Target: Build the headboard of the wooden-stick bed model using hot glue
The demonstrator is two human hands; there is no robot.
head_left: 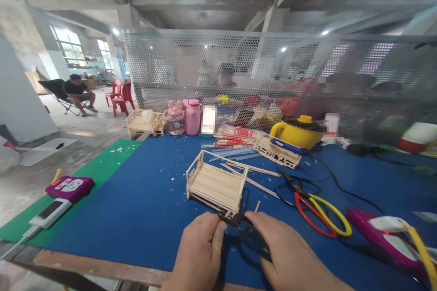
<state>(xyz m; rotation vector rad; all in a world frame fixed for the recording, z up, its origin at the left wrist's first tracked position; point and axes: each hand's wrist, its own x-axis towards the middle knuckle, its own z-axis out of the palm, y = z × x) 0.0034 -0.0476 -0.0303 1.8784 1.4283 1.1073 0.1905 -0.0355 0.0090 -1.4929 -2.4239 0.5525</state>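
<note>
My right hand (276, 245) is closed around the dark handles of a pair of pliers (251, 236), whose jaws point left. My left hand (201, 243) is closed in a pinch right by the jaws; what lies between its fingers is hidden. Just beyond both hands stands a small wooden bed-like model (215, 184), built of thin sticks, with a slatted base and raised end frames. A short stick end (257, 206) shows above my right hand. Scissors (317, 209) with one red and one yellow handle lie to the right.
Loose sticks (252, 166) lie behind the model. Farther back stand another stick model (145, 122), a pink jug (193, 117) and a yellow pot (298, 132). Purple power strips (70, 188) flank the blue tabletop (136, 218). A perforated metal screen (191, 63) separates other people.
</note>
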